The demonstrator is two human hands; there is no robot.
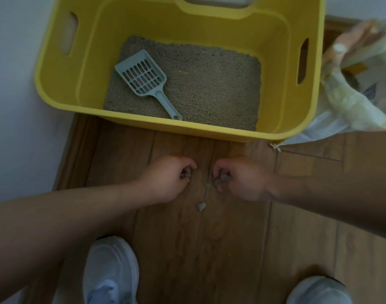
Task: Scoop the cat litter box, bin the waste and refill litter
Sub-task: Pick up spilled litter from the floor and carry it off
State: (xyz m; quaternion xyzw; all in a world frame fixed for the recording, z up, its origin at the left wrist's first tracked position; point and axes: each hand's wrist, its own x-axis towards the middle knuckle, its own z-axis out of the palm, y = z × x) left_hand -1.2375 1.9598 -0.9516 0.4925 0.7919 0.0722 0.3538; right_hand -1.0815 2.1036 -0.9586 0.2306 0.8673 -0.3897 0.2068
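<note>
Two loose clumps (201, 206): grey, lying on the wooden floor (220, 249) between the hands, in front of the box's near edge; the smaller lies just beside the right hand's fingers, the larger nearer the shoes.
Left hand (165, 178): knuckles up, low over the floor, fingers curled round small grey clumps at its fingertips.
Right hand (244, 181): same pose, fingers clenched on more grey clumps.
Litter box (187, 126): yellow tub with handle slots, standing on the floor beside the wall (12, 84) on the left.
Litter (209, 84): sandy grains covering the box bottom.
Scoop (147, 77): pale blue-grey, slotted, lying flat on the litter toward the box's left edge, handle pointing to its near edge.
Litter bag (352, 84): printed, blurred, past the box's right edge.
White plastic bag (315, 132): on the floor at the box's near right corner.
Shoes (110, 270): white, at the view's bottom edge.
</note>
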